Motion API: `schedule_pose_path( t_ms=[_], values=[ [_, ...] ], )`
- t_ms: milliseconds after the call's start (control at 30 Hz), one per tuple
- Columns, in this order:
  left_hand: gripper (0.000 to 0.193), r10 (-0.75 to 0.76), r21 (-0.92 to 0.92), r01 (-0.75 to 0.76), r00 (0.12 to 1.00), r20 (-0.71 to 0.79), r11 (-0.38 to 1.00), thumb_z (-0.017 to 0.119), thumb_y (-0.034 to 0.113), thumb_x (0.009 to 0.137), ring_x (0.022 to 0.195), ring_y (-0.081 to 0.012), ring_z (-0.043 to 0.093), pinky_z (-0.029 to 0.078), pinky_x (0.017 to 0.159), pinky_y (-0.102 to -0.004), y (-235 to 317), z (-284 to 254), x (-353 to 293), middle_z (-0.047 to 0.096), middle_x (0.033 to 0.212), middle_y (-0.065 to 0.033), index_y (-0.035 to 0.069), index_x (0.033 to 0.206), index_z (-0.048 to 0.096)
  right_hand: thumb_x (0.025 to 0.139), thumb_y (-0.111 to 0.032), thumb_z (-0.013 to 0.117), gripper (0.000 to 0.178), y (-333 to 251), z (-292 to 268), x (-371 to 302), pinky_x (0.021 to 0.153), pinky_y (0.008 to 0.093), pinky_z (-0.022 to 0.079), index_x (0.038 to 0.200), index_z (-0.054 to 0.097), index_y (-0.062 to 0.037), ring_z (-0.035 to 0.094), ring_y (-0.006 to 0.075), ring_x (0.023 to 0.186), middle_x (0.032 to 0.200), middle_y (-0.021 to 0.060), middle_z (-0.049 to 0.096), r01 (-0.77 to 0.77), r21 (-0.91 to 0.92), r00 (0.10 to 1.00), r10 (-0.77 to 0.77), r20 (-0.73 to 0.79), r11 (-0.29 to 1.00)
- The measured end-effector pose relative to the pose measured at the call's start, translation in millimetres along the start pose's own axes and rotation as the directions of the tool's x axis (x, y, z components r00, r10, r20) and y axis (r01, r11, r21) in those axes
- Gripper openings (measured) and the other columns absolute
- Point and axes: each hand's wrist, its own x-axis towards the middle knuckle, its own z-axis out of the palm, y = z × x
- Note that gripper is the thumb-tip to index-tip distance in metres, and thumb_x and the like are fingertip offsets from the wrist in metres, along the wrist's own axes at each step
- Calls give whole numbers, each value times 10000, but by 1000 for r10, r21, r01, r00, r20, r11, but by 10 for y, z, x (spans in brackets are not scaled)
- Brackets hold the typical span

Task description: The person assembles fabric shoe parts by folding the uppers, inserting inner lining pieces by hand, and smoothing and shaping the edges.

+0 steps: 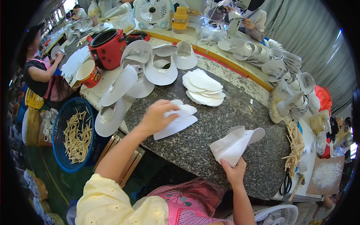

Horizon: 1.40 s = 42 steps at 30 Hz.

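Note:
My right hand (235, 171) grips the lower edge of a folded white shoe upper (238, 144), with the thumb in front; a rounded flap sticks out to its right. Over a few flat white pieces (176, 125) my left hand (159, 117) hovers or rests, fingers bent and thumb apart from them. Whether it touches the pieces is hard to see. Beyond it lies a stack of white rounded cut pieces (203, 88) on the speckled dark tabletop (180, 153). Shaped white uppers (161, 71) stand in a group at the far left of the table.
A red cooker (107, 48) and a red-yellow tub (88, 74) stand at the left. A blue basket (60, 150) holds pale strips. More strips (294, 146) and black scissors (286, 184) lie at the right edge. Other people work beyond, near a fan (152, 13) and heaped uppers (245, 50).

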Motion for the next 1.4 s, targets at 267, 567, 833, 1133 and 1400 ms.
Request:
schedule_pose_path(
  t_ms=[267,567,833,1133,1400],
  values=[
    [442,110,259,-180,958,265,949,625,9,628,991,-269,502,429,837,-346,-511,-807,-499,524,1111,-94,97,1056,557,717,-353,628,468,-515,-11,-170,759,357,361,954,441,4,437,237,841,874,103,458,605,-534,567,-790,-232,591],
    [311,325,247,-499,795,513,831,626,80,622,914,-240,531,462,773,-314,-594,-688,-238,545,1057,-100,18,924,581,620,-135,666,429,-576,1399,356,827,369,378,1021,537,-57,440,284,1019,1059,108,493,694,-299,713,-570,407,655],
    [250,357,470,-571,807,470,672,587,80,597,816,-233,557,473,717,-294,-503,-511,-375,565,925,-144,-24,822,553,596,-194,696,427,-436,1443,566,835,383,394,972,560,-46,464,298,987,1036,121,509,784,-315,618,-620,484,535],
    [203,189,254,-315,888,420,914,593,89,639,758,-264,556,464,664,-346,-219,-427,-424,567,814,-80,46,829,538,595,-135,679,340,-439,1439,406,799,372,416,902,567,-43,485,273,946,966,111,515,781,-249,618,-655,435,572],
    [210,433,134,-510,820,375,850,664,157,598,898,-196,525,449,728,-326,-24,-340,-648,553,964,-60,65,776,601,605,-76,649,259,-317,1106,215,798,353,435,857,595,-51,500,274,967,968,87,532,742,-90,609,-612,505,664]
  ],
)
